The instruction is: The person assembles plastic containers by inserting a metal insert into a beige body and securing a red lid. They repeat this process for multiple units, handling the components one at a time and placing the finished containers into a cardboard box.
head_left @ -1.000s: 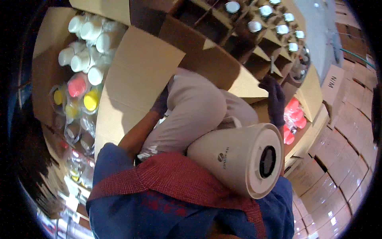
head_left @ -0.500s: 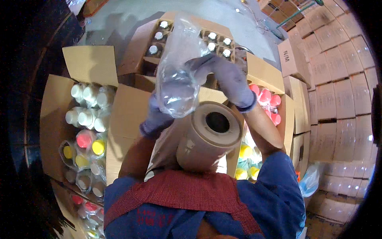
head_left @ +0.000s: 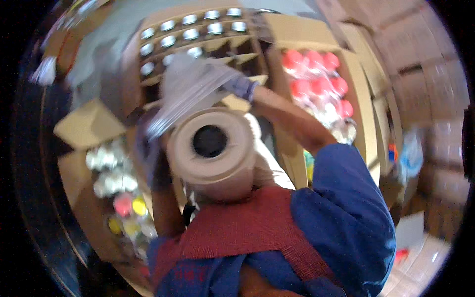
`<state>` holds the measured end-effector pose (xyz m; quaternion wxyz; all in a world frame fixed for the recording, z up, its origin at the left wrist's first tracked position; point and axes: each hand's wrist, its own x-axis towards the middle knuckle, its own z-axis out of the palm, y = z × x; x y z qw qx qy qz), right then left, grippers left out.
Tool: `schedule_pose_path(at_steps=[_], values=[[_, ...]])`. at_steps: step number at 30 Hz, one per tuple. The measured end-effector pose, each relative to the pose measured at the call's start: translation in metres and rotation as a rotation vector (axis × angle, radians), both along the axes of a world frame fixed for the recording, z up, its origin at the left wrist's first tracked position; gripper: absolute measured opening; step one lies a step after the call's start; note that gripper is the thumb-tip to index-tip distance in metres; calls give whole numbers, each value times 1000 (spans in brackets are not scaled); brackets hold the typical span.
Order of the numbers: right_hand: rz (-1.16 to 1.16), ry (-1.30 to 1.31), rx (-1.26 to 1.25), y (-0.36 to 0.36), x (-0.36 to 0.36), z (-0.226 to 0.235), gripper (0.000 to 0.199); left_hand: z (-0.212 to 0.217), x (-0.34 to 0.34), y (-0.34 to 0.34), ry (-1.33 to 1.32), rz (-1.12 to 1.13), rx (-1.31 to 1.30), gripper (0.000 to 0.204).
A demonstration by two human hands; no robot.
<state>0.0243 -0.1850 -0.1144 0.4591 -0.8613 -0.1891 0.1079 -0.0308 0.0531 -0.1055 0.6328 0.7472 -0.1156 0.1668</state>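
Note:
The picture is smeared by motion. A clear plastic bag (head_left: pixel 190 91) is stretched between my two hands, both in purple gloves. My right hand (head_left: pixel 240 86) grips its upper right end. My left hand (head_left: pixel 147 148) holds its lower left end beside a thick beige roll (head_left: pixel 210 148). The roll rests against my chest over a red apron, with its dark hollow core facing the camera. Below the bag lies an open cardboard box with dividers (head_left: pixel 232 49), its far cells filled with metal-lidded jars (head_left: pixel 193 22).
A box of red-lidded jars (head_left: pixel 316 81) stands at the right. At the left a box holds jars with white, yellow and pink lids (head_left: pixel 121 190). An open cardboard flap (head_left: pixel 86 126) lies at the left. Stacked cartons (head_left: pixel 420 99) line the right side.
My head has swung, so the boxes have shifted in view. The bag has moved from straight above the roll to its upper left, stretched out between my hands.

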Motion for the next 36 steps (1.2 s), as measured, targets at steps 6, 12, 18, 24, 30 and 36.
schedule_pose_path(at_steps=[6, 12, 18, 24, 30, 36], values=[[-18, 2, 63, -6, -127, -38, 24, -49, -80, 73, 427, 130, 14, 36], [35, 22, 213, -90, -233, -45, 25, -45, -101, 62, 488, -44, 42, 38], [-499, -157, 444, -31, -162, -3, 47, -31, -102, -10, 449, -327, 36, 40], [-508, 168, 510, -3, -243, -16, 70, -24, -123, -40, 496, -480, 130, 42], [-300, -616, -186, -108, -243, 6, 56, -15, -96, -100, 511, -660, 305, 44], [-792, -579, -283, -228, -295, -51, 32, -18, -61, -283, 447, -1178, 455, 46]])
